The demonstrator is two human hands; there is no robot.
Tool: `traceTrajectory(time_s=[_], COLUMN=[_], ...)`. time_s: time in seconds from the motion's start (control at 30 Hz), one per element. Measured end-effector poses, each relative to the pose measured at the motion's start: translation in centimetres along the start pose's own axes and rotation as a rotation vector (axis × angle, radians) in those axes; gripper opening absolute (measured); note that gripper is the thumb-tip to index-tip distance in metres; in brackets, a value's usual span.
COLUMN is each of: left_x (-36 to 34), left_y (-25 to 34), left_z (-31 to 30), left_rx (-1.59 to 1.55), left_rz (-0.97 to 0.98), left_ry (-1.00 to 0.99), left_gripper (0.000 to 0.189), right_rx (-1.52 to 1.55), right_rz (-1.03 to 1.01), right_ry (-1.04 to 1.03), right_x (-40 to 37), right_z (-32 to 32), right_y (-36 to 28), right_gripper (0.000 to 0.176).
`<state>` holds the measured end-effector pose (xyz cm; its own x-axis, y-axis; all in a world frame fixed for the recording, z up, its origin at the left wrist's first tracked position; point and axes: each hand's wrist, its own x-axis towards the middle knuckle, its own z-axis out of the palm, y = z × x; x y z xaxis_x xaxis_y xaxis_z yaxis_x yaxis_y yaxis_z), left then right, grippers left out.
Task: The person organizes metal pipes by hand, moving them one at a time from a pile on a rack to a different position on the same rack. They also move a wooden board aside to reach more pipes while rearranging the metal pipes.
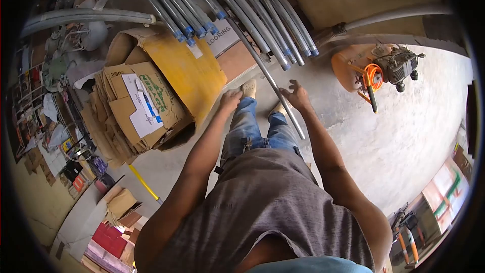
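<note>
- Both arms stretch down and forward in front of me, elbows only slightly bent, forearms angling in from either side.
- My left hand (231, 100): near my left shoe (249, 89), loosely curled, nothing seen in it; can't tell if the fingers are fully closed.
- My right hand (299, 96): fingers spread and bent toward the pipe (264, 72), not wrapped around it; contact at the fingertips can't be told.
- Hands well apart from each other, pipe passing between them, nearer the right one.
- Pipe lies slanted in view: far end up by the bundle (252, 29), near end beside my right leg, inside the right forearm.
- Bundle sits ahead of me, long metal pipes side by side, many with blue ends, ends uneven and pointing my way.
- Left side is tight: box (204, 78) with a yellow side, stuffed with cardboard (118, 114), its edge near my left forearm.
- Paper (146, 125) on top of the cardboard.
- Panel (224, 45) with lettering stands between box and bundle.
- Right side is roomier: wide bare stretch of floor (394, 146) beyond my right arm.
- Compressor (346, 68), orange, hose (374, 77) coiled on it, stands on that floor ahead right, well apart from my right hand.
</note>
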<state>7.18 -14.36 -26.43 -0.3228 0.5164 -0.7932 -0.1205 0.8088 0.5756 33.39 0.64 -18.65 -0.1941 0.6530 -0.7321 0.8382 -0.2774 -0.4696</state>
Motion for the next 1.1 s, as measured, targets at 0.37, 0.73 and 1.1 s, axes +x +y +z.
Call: traceTrajectory(time_s=[0.37, 0.73, 1.1], left_x=[2.4, 5.7, -0.4], left_y=[7.8, 31.2, 22.0], left_z=[0.0, -5.9, 7.2], left_rx=[-0.020, -0.871, -0.998], left_rz=[0.276, 0.167, -0.156], left_ry=[0.037, -0.132, -0.305], left_gripper=[0.041, 0.078, 0.032], right_rx=[-0.062, 0.130, -0.234], right_rz=[-0.266, -0.222, 0.301], right_ry=[0.276, -0.009, 0.058], right_x=[5.4, -14.8, -28.8], right_z=[-1.3, -2.7, 5.8], right_y=[-8.9, -4.0, 30.1], right_gripper=[0.052, 0.030, 0.065])
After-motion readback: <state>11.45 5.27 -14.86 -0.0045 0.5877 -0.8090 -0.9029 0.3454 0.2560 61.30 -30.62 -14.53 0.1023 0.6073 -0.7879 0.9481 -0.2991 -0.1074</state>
